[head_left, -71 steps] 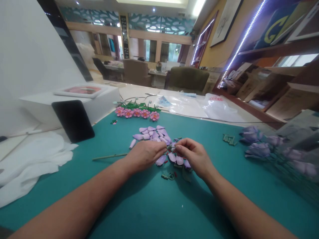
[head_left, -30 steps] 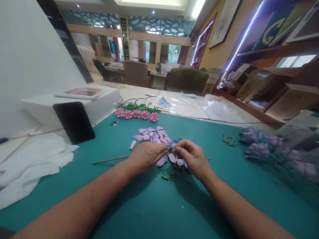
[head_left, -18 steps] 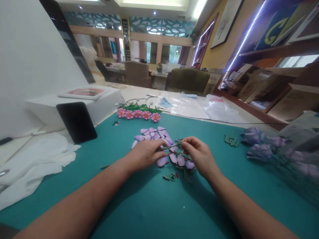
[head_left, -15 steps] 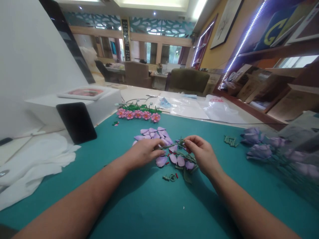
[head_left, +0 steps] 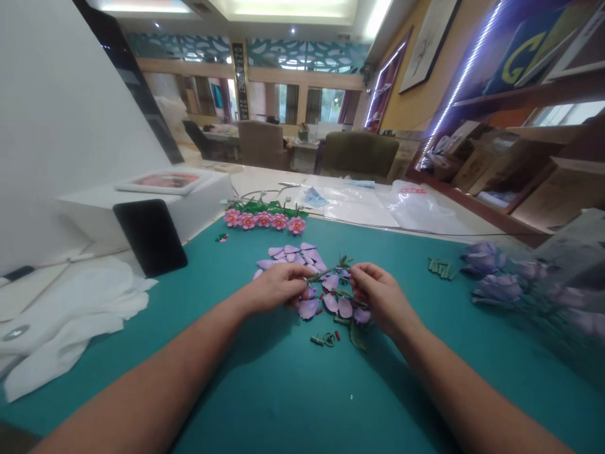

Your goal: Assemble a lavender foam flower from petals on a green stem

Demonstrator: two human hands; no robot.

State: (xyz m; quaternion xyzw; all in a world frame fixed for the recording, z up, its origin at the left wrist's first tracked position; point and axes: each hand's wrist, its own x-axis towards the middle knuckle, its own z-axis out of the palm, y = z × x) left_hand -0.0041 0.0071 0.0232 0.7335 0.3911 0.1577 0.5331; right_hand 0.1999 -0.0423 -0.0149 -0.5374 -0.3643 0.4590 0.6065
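My left hand (head_left: 278, 287) pinches a thin green flower stem (head_left: 322, 275) between thumb and fingers. The stem slants up to the right, and a spiky green leaf-like top (head_left: 344, 260) is at its far end. Close to that top, my right hand (head_left: 385, 299) has its fingertips pressed together; whatever they hold is hidden. Pale purple petals (head_left: 293, 255) lie in a loose pile behind my left hand. More purple petals (head_left: 344, 308) spread below the stem, among small red pieces (head_left: 337, 335) and green parts (head_left: 329, 339). A dark green leaf (head_left: 357, 337) lies under my right hand.
Pink flowers (head_left: 263, 219) lie in a row at the green mat's (head_left: 293, 403) back edge. A dark tablet-like panel (head_left: 150, 236) leans against a white box at left, near crumpled white sheeting (head_left: 94, 315). At right are green pieces (head_left: 440, 268) and purple flowers (head_left: 496, 287).
My right fingertips have drawn slightly away from the stem's leafy top, which now stands a little higher and clear of them. My left hand keeps its hold on the stem.
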